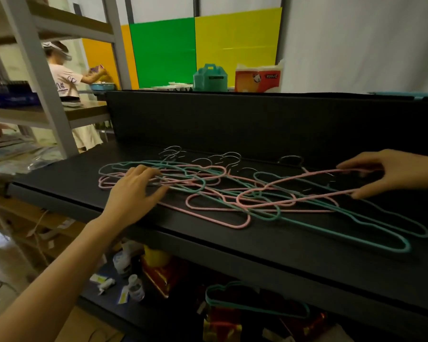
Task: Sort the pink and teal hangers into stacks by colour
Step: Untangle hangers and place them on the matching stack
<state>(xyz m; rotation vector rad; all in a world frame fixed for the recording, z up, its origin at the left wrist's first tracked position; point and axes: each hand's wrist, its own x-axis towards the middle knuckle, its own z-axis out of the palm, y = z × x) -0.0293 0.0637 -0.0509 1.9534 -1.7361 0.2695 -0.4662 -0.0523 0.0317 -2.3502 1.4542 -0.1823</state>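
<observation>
Dark and matte, the black shelf (282, 245) fills most of my view. An upright back panel (232, 119) closes it behind, and its front edge runs from the lower right up to the left. Across the middle lies one tangle of hangers (245, 197). In it, pink hangers (242, 226) and teal hangers (404, 250) cross over each other, unsorted. Their bare metal hooks (230, 156) point toward the panel and lie near its foot. Two long teal ones reach out to the right and end close to the front edge. I see bare shelf to the left of the tangle and a narrow bare strip along the front.

My left hand (131, 193) lies flat on the left end of the tangle. Its fingers are straight and spread, with the tips pressing on pink and teal wires and the thumb out to the side. It grips nothing. My right hand (393, 171) is at the right end. Its fingers curve over the upper bar of one pink hanger (307, 177) and the thumb is on the lower bar, so it holds that hanger by its end. The hanger's far end lies in the tangle.

Below, a lower shelf (158, 315) carries a few lower teal hangers (257, 307), small bottles (136, 288) and red packets (223, 324). Behind the panel stand a teal box (210, 79) and an orange paper-roll pack (257, 80), in front of green and yellow sheets (163, 50). At far left is a grey metal rack (35, 70), with another person (64, 80) beyond it.
</observation>
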